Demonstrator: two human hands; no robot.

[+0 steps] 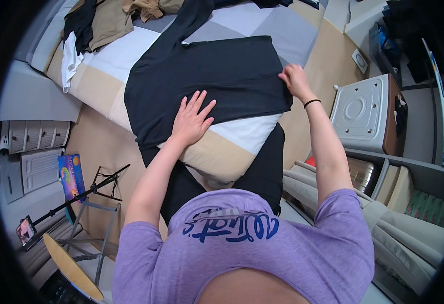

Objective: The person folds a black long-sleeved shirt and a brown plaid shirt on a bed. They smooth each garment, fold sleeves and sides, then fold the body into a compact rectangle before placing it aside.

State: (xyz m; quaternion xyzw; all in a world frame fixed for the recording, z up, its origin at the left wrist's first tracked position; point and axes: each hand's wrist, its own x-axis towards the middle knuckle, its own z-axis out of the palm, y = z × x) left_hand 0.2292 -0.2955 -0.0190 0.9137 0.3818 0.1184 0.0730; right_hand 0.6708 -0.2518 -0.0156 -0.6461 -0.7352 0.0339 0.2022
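Observation:
A black long-sleeved top (222, 66) lies spread on the bed, its body turned sideways and one sleeve stretching away toward the far side. My left hand (194, 117) rests flat on the cloth near its close edge, fingers spread. At the right end of the garment, my right hand (295, 82) pinches the hem, with a black band around the wrist. The near corner of the checked bedspread (227, 152) shows below the top, between my knees.
Other clothes, including a tan garment (110, 25) and a white one (71, 61), lie at the bed's far left. A white cabinet (361, 114) stands on the right. To the left are a phone (26, 230) on a black stand and a folding stool (70, 266).

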